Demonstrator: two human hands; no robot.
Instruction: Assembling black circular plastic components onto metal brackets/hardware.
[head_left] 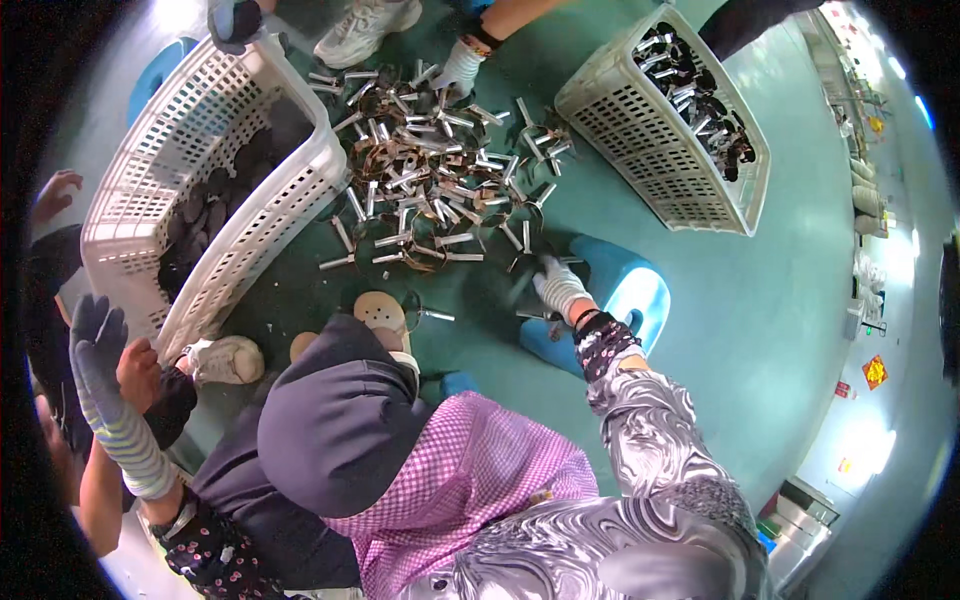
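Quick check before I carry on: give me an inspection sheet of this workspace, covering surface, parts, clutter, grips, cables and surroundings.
Surface: green floor, glossy under the lights.
Parts: metal parts heaped loosely between two baskets; one lies apart, nearer the wearer.
Left basket: dark pieces inside.
Right basket: more metal parts inside.
Clutter: blue stool close by the right grip.
Left grip: gloved, raised near the left basket, fingers extended, nothing seen in it.
Right grip: gloved, at the heap's near edge; whether it holds a part cannot be told.
Cables: nothing seen.
Surroundings: a co-worker's glove at the heap's far edge; red-and-yellow hanging on the right wall.
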